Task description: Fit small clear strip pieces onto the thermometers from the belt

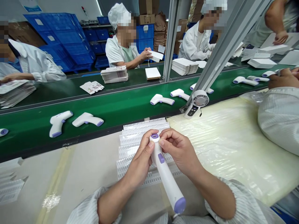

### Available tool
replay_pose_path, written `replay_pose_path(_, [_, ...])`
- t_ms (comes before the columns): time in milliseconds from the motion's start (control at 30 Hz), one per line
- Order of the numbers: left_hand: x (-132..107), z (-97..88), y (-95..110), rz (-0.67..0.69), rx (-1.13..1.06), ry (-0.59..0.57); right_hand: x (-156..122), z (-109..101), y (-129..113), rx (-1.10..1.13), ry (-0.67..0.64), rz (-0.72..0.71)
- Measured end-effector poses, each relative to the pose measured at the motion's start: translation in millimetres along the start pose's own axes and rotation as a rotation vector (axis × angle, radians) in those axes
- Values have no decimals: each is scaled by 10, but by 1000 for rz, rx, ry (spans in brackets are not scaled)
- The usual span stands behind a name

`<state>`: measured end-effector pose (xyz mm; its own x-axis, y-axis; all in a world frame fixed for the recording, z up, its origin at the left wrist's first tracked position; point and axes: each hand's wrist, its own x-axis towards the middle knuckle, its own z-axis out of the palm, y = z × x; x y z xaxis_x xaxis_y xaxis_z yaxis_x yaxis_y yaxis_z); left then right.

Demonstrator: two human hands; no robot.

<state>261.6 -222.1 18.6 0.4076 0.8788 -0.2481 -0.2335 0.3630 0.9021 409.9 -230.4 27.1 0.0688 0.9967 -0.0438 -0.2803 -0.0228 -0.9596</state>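
A white infrared thermometer [167, 177] with a purple trigger and purple end cap is held in front of me, its nose pointing away and its handle toward my body. My left hand [142, 158] is closed around the left side of its head, thumb and forefinger near the purple lens ring. On the other side, my right hand [179, 149] is closed, thumb and fingertips pressed against the rim of the head. Whether a small piece lies between those fingertips is hidden. Beneath both hands lie sheets of small white labels [129, 151] in toothed rows.
Beyond the table runs a green conveyor [121, 109] carrying several thermometers [87, 119]. A small handheld fan [197, 102] stands by a slanted metal post [217, 56]. Plastic film [233, 130] covers the table at right, near a co-worker's sleeve [280, 115]. Co-workers opposite handle white boxes [156, 56].
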Motion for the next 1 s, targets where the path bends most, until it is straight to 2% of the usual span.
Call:
replay_pose_path(133, [28, 24, 52, -18, -208, -83, 46, -32, 26, 134, 39, 119])
replay_pose_path(200, [63, -13, 96, 27, -281, -66, 39, -48, 14, 159, 70, 176])
replay_pose_path(233, [88, -50, 122, 79, -295, -22, 25, -51, 0, 134, 46, 209])
replay_pose_path(300, [164, -166, 173, 246, -257, 124, -4, -40, -34, 52, -107, 277])
replay_pose_path(367, [282, -341, 221, 394, -115, 251, 22, -3, -58, -18, -296, 314])
replay_pose_path(400, [360, -454, 247, 432, 3, 281, 78, 24, -57, -46, -354, 314])
replay_pose_path(467, [547, -736, 325, 452, 391, 317, 304, 83, -17, -178, -370, 254])
replay_pose_path(533, [748, -1095, 474, 455, 811, 386, 671, 128, 73, -440, -314, 116])
replay_pose_path(567, [839, -1299, 581, 461, 949, 446, 887, 141, 131, -642, -266, -10])
replay_pose_path(667, [1024, -1943, 992, 464, 1058, 668, 1509, 132, 310, -829, -160, -168])
replay_pose_path(767, [1078, -2524, 1357, 418, 1105, 873, 1900, 77, 429, -955, -152, -259])
replay_pose_path(867, [1098, -2927, 1497, 356, 1125, 931, 1984, 7, 435, -1063, -169, -308])
replay_pose_path(933, [1119, -3066, 1482, 329, 1138, 901, 1862, -47, 367, -1106, -159, -331])
replay_pose_path(1000, [1137, -3109, 1442, 319, 1152, 867, 1597, -102, 257, -1118, -158, -350])
